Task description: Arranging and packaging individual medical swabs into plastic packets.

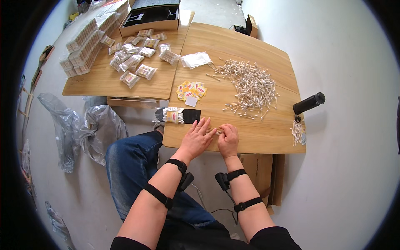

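Observation:
My left hand lies flat on the wooden table near its front edge, fingers spread and touching a small bundle of cotton swabs. My right hand is curled beside it, fingertips pinching the same bundle. A filled clear bag of swabs lies just left of my left hand on a black strip. A big loose heap of cotton swabs covers the table's middle. Small yellow label cards sit between the heap and the bag.
A black cylinder rests at the right edge, with a few swabs below it. A second table at left carries packed swab bags, stacked packs and an open box. Plastic sacks lie on the floor.

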{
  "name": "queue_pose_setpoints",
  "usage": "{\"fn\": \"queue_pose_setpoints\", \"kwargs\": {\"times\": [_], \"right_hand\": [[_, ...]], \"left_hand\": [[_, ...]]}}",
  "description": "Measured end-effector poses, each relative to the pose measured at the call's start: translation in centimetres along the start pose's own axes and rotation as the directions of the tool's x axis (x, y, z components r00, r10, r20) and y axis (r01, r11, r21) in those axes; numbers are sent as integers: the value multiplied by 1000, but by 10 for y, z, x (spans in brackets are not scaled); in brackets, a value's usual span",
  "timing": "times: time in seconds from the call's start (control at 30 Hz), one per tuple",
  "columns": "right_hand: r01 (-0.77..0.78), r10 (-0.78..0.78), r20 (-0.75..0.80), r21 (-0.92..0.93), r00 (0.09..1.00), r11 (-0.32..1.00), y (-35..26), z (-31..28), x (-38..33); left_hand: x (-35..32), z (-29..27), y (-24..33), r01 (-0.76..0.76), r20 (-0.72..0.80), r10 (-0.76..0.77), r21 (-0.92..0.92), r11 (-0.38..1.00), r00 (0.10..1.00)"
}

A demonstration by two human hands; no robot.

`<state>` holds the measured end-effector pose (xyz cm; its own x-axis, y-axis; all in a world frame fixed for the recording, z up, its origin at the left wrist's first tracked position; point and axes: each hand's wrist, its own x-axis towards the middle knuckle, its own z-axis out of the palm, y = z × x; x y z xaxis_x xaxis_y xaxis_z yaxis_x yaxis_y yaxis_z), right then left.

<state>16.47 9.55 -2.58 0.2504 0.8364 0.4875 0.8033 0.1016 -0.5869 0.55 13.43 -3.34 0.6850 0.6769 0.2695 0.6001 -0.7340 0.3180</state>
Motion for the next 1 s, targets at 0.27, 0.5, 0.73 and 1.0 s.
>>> {"fn": "queue_pose_setpoints", "kwargs": {"times": [0.27, 0.5, 0.73, 1.0], "right_hand": [[-8, 8, -6, -76, 1000, 997, -2, -1, -1], [-43, 43, 5, -57, 999, 997, 0, -2, -2], [-65, 64, -81, -2, 995, 998, 7, -1, -3], [-166, 172, -75, 74, 982, 983, 11, 0, -2]], "left_hand": [[-1, 0, 0, 136, -81, -141, -67, 988, 987], [-7, 10, 16, 136, -80, -163, -267, 954, 983], [12, 4, 11, 74, -159, -114, -233, 970, 981], [7, 10, 1, 134, -111, -183, -347, 928, 977]]}}
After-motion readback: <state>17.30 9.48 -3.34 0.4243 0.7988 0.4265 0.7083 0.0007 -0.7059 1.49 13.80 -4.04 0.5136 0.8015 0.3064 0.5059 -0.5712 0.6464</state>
